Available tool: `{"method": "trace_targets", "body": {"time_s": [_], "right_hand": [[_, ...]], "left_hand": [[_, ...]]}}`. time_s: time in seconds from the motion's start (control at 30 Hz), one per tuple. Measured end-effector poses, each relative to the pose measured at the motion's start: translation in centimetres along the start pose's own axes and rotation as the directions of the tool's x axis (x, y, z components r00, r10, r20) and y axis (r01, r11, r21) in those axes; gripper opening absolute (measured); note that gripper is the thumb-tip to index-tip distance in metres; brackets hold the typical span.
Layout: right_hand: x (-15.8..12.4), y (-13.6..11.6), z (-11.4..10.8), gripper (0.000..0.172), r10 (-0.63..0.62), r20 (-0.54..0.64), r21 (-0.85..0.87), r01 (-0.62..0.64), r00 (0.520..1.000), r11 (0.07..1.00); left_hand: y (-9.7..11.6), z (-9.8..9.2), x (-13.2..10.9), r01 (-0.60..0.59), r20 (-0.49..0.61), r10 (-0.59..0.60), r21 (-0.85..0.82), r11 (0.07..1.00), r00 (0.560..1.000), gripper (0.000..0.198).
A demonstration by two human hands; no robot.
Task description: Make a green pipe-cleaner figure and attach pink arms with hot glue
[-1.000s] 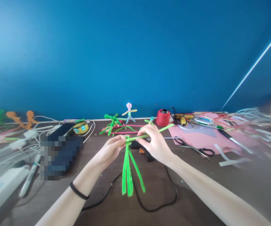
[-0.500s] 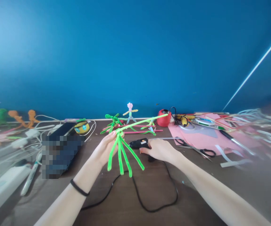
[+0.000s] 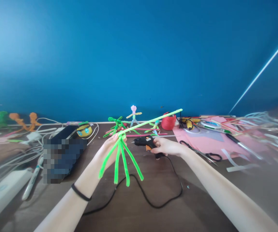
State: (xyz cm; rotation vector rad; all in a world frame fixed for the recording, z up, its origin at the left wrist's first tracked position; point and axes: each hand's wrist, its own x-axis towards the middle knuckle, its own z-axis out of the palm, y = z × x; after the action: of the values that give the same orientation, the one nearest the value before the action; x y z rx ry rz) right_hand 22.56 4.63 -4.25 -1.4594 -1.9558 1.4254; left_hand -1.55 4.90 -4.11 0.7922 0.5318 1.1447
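Observation:
Pinched in my left hand (image 3: pixel 108 149) is a bundle of green pipe cleaners (image 3: pixel 122 158). Several darker green strands fan downward from the fingertips, and one long light green strand slants up to the right. My right hand (image 3: pixel 168 146) is wrapped round the grip of a black hot glue gun (image 3: pixel 143 141) with an orange trigger. Its nozzle points left toward the bundle, with a gap between them. From the grip a black cord (image 3: pixel 163 206) loops over the table. My palm hides part of the handle.
Black-handled scissors (image 3: pixel 200 153) lie on pink sheets (image 3: pixel 202 138) at the right. A red spool (image 3: pixel 168 121) and small pipe-cleaner figures (image 3: pixel 133 114) stand by the blue wall. At the left are a dark case (image 3: pixel 66 154), a marker (image 3: pixel 32 182), a white power strip (image 3: pixel 5 190) and white cables.
My right hand has lifted the glue gun off the table and tilted it, nozzle to the left. The pipe-cleaner bundle has turned slightly, its lower strands swinging left and its long strand rising.

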Motion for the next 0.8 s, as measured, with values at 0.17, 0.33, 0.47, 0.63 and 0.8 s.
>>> {"method": "trace_targets", "body": {"time_s": [0.17,0.33,0.47,0.63,0.8], "right_hand": [[0.1,0.1,0.3,0.014,0.012,-0.084,-0.122,-0.023,0.996,0.992],[0.3,0.9,1.1,0.017,0.008,-0.280,-0.296,-0.094,0.960,0.951],[0.1,0.6,1.2,0.021,-0.029,-0.376,-0.373,-0.123,0.926,0.920],[-1.0,-1.5,0.5,0.033,-0.177,-0.268,-0.039,0.173,0.947,0.984],[-2.9,-3.9,0.6,0.021,-0.463,-0.148,0.464,0.475,0.874,0.748]], "left_hand": [[-0.1,-0.1,0.0,-0.018,-0.009,0.018,0.007,1.000,1.000,0.018],[0.0,0.5,-0.6,0.019,-0.051,-0.015,0.071,0.997,0.999,0.017],[0.0,1.3,-1.1,0.002,-0.074,0.011,0.176,0.984,0.997,0.013],[-0.3,2.0,-1.1,0.019,-0.064,-0.005,0.215,0.977,0.998,0.014],[-1.0,2.5,-1.3,0.036,-0.027,-0.029,0.312,0.949,0.999,0.015]]}}
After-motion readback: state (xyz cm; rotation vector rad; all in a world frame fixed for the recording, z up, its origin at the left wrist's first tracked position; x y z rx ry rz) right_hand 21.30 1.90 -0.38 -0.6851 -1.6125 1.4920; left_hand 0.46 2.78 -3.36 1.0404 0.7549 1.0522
